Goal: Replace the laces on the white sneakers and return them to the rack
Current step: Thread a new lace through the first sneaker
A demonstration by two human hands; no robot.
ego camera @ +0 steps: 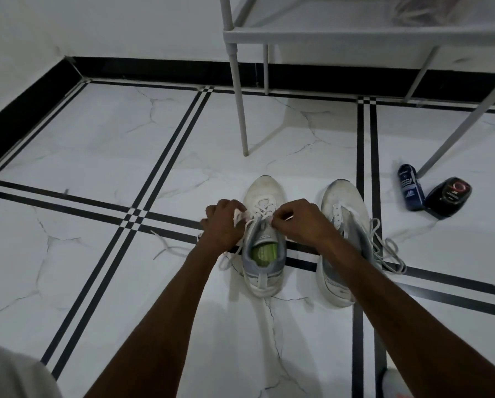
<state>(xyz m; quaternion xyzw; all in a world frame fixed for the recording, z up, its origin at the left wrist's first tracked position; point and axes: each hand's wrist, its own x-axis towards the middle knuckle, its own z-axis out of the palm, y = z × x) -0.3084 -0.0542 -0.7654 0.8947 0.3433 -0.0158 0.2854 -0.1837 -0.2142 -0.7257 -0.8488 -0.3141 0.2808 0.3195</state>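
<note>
Two white sneakers stand on the tiled floor, toes pointing away from me. The left sneaker [265,193] has a green insole and a white lace [262,209] threaded through its eyelets. My left hand [222,222] pinches one end of that lace at the shoe's left side. My right hand [299,221] pinches the other end at the right side. The right sneaker [342,202] stands beside it with empty eyelets; my right forearm crosses over it. A loose grey lace [387,254] lies against its right side. The white rack [355,33] stands behind, at top right.
A dark blue bottle [410,191] and a black shoe-polish bottle [449,196] lie on the floor at the right, near a rack leg [456,133]. Another rack leg [239,104] stands just beyond the left sneaker. A loose lace end [166,245] trails left. Walls meet at top left.
</note>
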